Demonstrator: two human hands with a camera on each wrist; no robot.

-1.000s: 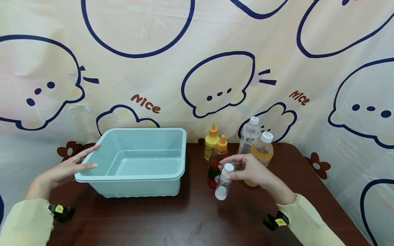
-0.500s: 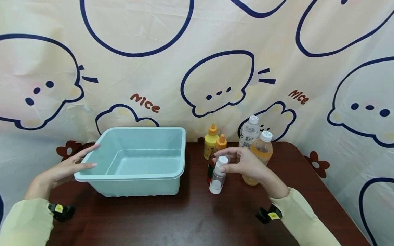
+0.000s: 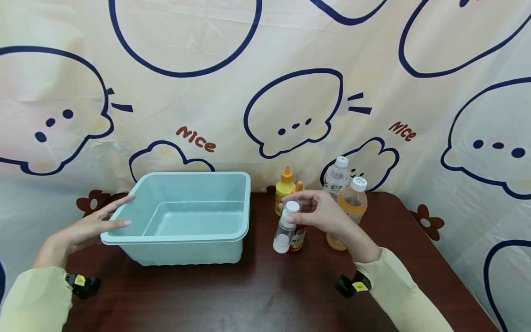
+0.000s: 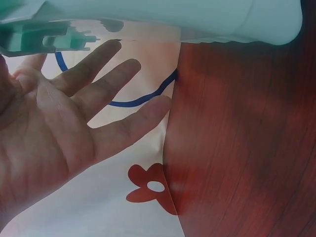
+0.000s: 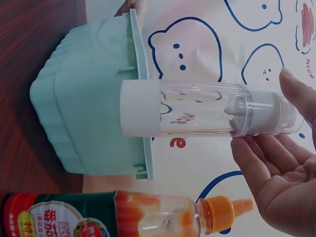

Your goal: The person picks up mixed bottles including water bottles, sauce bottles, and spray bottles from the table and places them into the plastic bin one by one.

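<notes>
Pinched near its top between the right hand's [image 3: 319, 212] thumb and fingers is a small clear pump bottle [image 3: 284, 230] with a white base and white pump head under a transparent cap. It tilts slightly and overlaps a ketchup bottle [image 3: 297, 237] in the head view. In the right wrist view the pump bottle [image 5: 192, 108] looks empty, close in front of the light-blue tub [image 5: 94, 98]. At the left, the left hand [image 3: 89, 228] rests on the rim of that tub [image 3: 178, 252], thumb and index finger over the edge. Its other fingers [image 4: 131, 123] spread straight below the rim.
Behind the ketchup stands a yellow squeeze bottle [image 3: 284, 192] with an orange nozzle. Right of it are a clear bottle [image 3: 336, 179] and a bottle of orange drink [image 3: 352, 203], both white-capped. All stand on a dark wooden table [image 3: 265, 299] before a printed curtain [image 3: 199, 101].
The right hand has carried the pump bottle left and slightly away from me, toward the tub, uncovering the ketchup's lower right side. The left hand and tub stay put.
</notes>
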